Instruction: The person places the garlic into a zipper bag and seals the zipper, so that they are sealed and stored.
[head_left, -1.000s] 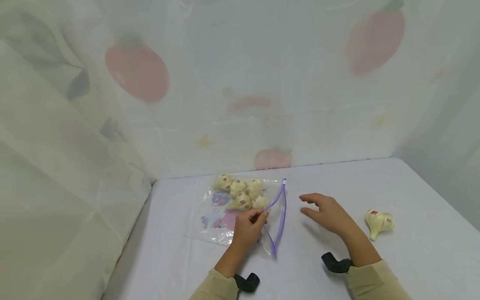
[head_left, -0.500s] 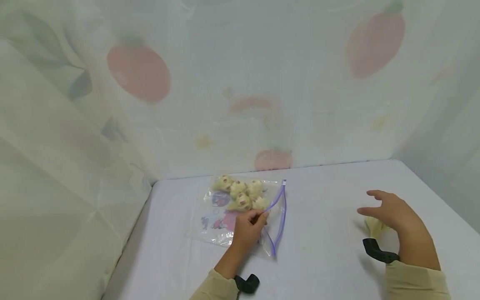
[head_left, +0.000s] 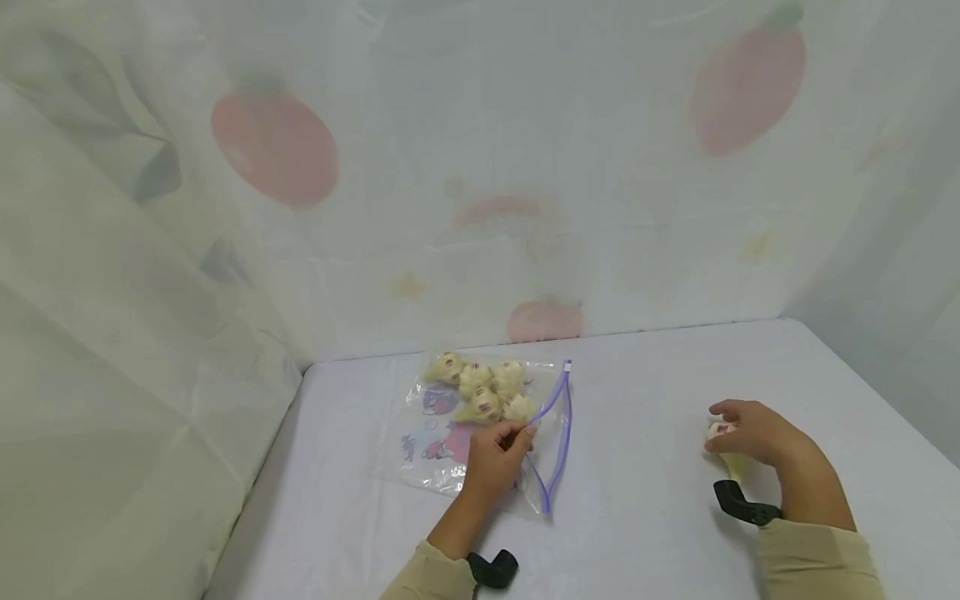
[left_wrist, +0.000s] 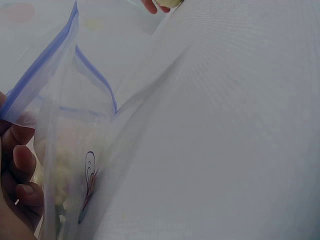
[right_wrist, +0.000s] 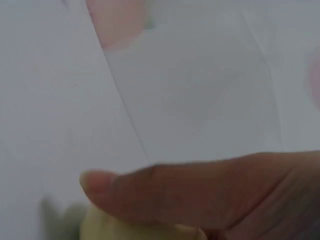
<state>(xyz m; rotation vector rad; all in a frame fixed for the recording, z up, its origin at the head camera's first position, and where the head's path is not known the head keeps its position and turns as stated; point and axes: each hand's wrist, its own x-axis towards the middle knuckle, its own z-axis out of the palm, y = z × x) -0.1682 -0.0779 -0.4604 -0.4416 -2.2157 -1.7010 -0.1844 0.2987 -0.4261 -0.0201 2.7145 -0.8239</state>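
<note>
A clear zip bag (head_left: 427, 471) with a purple zip strip lies on the table, its mouth apart and facing right. Through the plastic show several garlic bulbs (head_left: 480, 379) with small dark labels. My left hand (head_left: 495, 460) pinches the near purple edge of the bag mouth between thumb and fingers; the left wrist view has this edge (left_wrist: 37, 65) raised. Over on the right, my right hand (head_left: 757, 433) grips another garlic bulb (head_left: 735, 467), which the fingers partly cover. In the right wrist view, the thumb lies across this pale bulb (right_wrist: 135, 231).
A white cloth covers the table (head_left: 630, 533). Behind it hangs a pale curtain (head_left: 637, 183) with fruit prints, and a similar curtain (head_left: 112, 375) closes off the left side. Black curved wrist mounts (head_left: 495, 569) stick out near both sleeves.
My right hand has moved right from beside the bag mouth to the lone garlic bulb and taken hold of it. The bulb has shifted slightly left. My left hand and the bag have stayed put.
</note>
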